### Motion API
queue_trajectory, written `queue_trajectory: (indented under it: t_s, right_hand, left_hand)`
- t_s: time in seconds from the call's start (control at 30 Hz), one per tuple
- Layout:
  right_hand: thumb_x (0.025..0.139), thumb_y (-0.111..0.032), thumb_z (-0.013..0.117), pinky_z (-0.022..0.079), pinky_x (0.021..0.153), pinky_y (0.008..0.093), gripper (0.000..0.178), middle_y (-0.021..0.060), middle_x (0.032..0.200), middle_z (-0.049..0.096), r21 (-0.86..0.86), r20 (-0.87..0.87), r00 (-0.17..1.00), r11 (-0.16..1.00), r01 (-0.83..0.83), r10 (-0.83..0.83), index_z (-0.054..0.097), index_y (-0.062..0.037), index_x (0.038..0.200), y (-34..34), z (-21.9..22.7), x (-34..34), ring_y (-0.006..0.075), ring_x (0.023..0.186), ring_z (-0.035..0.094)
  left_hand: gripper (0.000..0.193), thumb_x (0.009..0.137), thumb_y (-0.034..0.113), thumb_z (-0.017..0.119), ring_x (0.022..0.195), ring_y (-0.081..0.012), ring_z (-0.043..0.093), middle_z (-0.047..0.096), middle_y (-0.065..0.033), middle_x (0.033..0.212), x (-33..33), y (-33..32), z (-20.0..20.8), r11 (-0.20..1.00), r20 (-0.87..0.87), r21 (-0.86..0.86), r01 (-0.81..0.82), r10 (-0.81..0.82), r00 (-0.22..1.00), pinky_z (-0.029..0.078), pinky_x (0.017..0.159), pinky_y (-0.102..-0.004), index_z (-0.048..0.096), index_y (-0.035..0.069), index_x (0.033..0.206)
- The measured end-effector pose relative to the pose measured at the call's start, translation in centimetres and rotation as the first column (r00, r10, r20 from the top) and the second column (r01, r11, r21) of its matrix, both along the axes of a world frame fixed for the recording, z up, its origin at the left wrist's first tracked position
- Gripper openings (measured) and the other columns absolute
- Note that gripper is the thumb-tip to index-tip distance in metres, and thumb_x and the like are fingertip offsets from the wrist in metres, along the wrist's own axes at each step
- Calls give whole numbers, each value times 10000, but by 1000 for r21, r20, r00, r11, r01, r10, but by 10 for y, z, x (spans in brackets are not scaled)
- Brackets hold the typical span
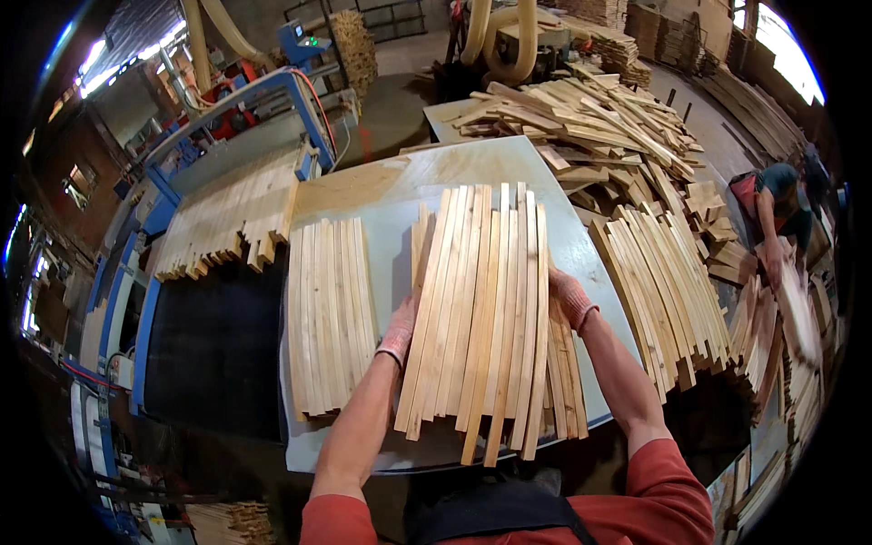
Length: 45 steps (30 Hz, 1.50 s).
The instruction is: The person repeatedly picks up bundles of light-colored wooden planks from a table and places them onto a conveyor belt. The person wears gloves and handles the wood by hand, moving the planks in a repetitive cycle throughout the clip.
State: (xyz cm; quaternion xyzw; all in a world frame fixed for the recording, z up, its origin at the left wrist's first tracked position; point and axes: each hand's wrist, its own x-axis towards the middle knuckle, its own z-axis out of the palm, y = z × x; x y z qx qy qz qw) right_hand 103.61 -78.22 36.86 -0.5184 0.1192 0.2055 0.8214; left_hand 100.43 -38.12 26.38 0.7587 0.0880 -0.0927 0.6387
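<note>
Between my two gloved hands is a bundle of long, pale wooden strips (477, 309), side by side with uneven ends. My left hand (399, 329) presses on the bundle's left side, and my right hand (571, 298) grips its right side; the fingertips of both are partly hidden by the wood. More strips (565, 372) show beneath the bundle at its lower right. To the left, a second row of strips (329, 313) lies flat on the pale table (400, 195).
A blue-framed machine (313, 118) with a row of strips (227, 204) and a black belt (213, 345) stands left. Right of the table are stacked strips (658, 291) and a loose wood pile (590, 118). Another person (772, 204) handles boards at far right.
</note>
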Motion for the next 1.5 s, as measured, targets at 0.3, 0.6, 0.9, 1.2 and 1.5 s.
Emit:
queue_trajectory:
  t_s: [0.3,0.6,0.9,1.2,1.5]
  right_hand:
    - [1071,-348,616,555,993,400,496,132,1281,696,122,42,995,988,-99,95,571,-8,1431,9,-24,83,262,1127,681]
    - [1084,-587,392,500,1019,469,723,232,1203,723,-827,106,914,545,-137,391,633,56,1309,9,23,80,373,1128,681]
    - [988,-634,510,495,1051,474,745,287,1259,711,-920,18,941,374,-116,337,681,19,1303,4,34,52,450,1213,657]
    - [994,-604,563,510,1007,445,715,257,1192,744,-859,52,930,491,-144,363,679,17,1327,-15,35,33,389,1111,706]
    - [988,-609,552,415,1179,437,866,307,1498,562,-913,112,937,406,-35,330,468,45,1548,-11,24,18,424,1422,522]
  left_hand:
    - [627,1131,488,367,1147,-373,691,678,-256,1319,18,-14,98,943,-206,327,-56,129,970,556,968,-447,564,-10,1455]
    - [689,1110,527,408,1249,-487,622,661,-326,1338,24,-4,98,976,-200,209,-58,101,975,495,1042,-487,599,-66,1402]
    - [686,1056,570,528,1212,-518,622,655,-372,1262,10,-12,140,745,-205,665,55,111,972,485,1035,-534,613,-75,1274]
    - [727,1028,579,518,1283,-484,608,642,-363,1320,43,7,92,892,-145,418,-169,250,957,467,1067,-504,588,-75,1336]
    - [824,876,580,761,1246,-470,648,679,-312,1319,63,-4,120,658,2,712,-245,347,938,523,1040,-513,590,-38,1394]
